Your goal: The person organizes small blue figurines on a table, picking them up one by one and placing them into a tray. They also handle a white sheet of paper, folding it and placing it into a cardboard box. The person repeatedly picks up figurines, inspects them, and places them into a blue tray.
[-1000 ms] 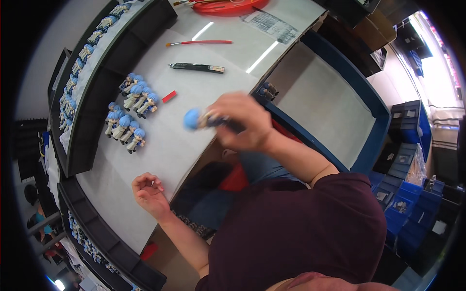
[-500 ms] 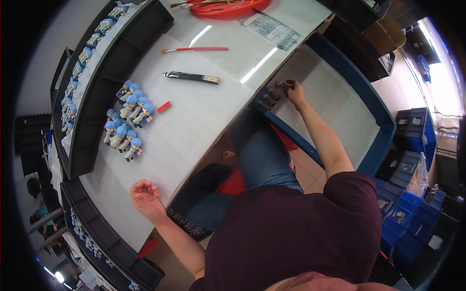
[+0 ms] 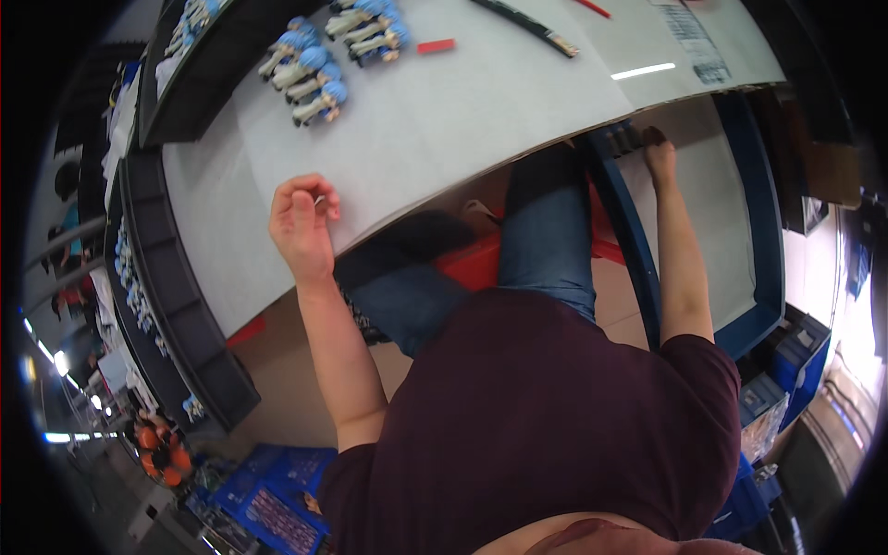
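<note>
My left hand is raised palm up by the table's near edge, its fingers loosely curled and apart, and I make out nothing held in it. My right hand reaches down into a blue tray at the right. Its fingers are bent together in shadow, so whatever they may hold is hidden. Right beside those fingertips, a few small dark-looking figurines stand in the tray's far left corner. On the table, blue-haired figurines lie in one cluster, with a second cluster of figurines farther back.
A small red block and a black strip-like tool lie on the white table. A printed sheet is at the far right. Black trays with more figurines line the left side. Blue crates stand on the floor behind.
The view has turned and shifted, so the table's things now appear higher in it. My right hand stays by the figurines in the tray; its fingers look lower and more in shadow.
</note>
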Demonstrator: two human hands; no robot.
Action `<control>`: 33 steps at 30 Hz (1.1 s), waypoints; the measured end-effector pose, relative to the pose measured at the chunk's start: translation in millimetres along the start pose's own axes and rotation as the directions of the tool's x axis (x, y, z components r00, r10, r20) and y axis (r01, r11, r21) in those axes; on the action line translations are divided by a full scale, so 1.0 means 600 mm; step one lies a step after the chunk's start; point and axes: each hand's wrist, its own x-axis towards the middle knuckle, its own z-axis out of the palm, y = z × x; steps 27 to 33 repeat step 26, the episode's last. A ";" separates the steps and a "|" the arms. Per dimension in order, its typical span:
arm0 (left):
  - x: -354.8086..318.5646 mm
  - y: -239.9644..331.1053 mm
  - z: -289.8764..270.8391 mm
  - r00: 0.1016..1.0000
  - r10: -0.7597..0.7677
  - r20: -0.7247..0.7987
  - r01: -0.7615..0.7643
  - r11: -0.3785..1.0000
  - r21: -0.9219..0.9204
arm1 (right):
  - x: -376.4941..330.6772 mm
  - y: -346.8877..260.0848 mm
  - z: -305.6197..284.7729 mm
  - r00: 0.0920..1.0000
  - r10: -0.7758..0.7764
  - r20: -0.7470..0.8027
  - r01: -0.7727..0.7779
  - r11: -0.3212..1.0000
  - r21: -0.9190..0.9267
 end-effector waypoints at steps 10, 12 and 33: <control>-0.001 0.001 0.008 0.999 -0.033 -0.019 0.032 0.999 -0.034 | -0.185 -0.425 -0.145 0.909 -0.215 -0.356 0.397 0.195 0.897; 0.004 0.007 0.009 0.998 -0.053 -0.018 0.053 0.999 -0.012 | -0.217 -0.497 -0.127 0.876 -0.425 -0.230 0.295 0.094 0.951; 0.121 0.054 0.033 0.868 0.387 0.311 -0.463 0.400 0.791 | -0.296 -0.666 0.042 0.690 -0.634 0.348 0.029 0.505 0.863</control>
